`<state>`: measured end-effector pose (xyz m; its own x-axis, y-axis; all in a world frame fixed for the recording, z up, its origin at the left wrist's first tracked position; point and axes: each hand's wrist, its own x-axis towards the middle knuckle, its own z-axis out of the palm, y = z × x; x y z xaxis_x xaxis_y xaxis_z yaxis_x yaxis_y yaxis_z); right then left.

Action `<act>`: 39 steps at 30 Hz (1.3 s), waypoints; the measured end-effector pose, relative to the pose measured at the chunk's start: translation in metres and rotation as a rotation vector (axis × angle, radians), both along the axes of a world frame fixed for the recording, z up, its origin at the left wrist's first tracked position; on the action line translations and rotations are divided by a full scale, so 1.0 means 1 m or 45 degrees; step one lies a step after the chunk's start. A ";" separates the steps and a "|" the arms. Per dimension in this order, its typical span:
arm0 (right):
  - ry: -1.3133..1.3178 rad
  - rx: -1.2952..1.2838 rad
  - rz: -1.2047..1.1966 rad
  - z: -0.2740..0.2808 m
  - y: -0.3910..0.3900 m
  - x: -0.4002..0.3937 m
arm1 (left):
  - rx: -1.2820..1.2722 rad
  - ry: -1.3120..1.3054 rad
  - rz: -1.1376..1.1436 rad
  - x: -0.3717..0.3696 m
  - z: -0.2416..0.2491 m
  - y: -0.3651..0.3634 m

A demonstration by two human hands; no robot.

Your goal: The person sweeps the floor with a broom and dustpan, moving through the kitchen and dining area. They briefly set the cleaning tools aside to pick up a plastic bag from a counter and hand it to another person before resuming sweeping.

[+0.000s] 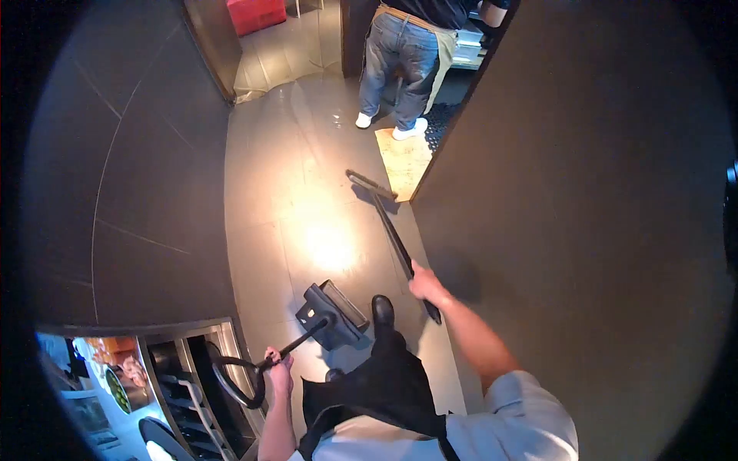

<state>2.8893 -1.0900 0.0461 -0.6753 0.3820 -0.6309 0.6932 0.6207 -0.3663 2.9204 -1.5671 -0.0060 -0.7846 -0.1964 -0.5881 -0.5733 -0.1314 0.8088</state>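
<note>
Black long-handled dustpan point(338, 333) with a looped grip, held slanting, its boxy pan low at the floor point(265, 173). Dark broom point(394, 237) held at a slant, its straight handle reaching farther forward to a wide, slim crosswise head.

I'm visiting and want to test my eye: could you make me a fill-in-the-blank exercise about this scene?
1. The long-handled floor tool is in the camera wearer's ____ hand.
2. The left hand grips the handle of a black ____.
3. The other person wears shoes coloured ____.
4. The box-shaped object at the top is ____.

Missing words: right; dustpan; white; red.
</note>
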 end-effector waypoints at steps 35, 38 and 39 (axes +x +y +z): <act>-0.313 -0.855 0.008 0.049 -0.075 0.152 | 0.184 -0.119 0.285 0.026 -0.025 -0.017; -0.236 -0.723 0.053 0.081 -0.077 0.148 | 0.211 -0.112 0.283 0.027 -0.025 -0.020; -0.228 -0.674 0.010 0.081 -0.080 0.151 | 0.237 -0.102 0.297 0.027 -0.026 -0.021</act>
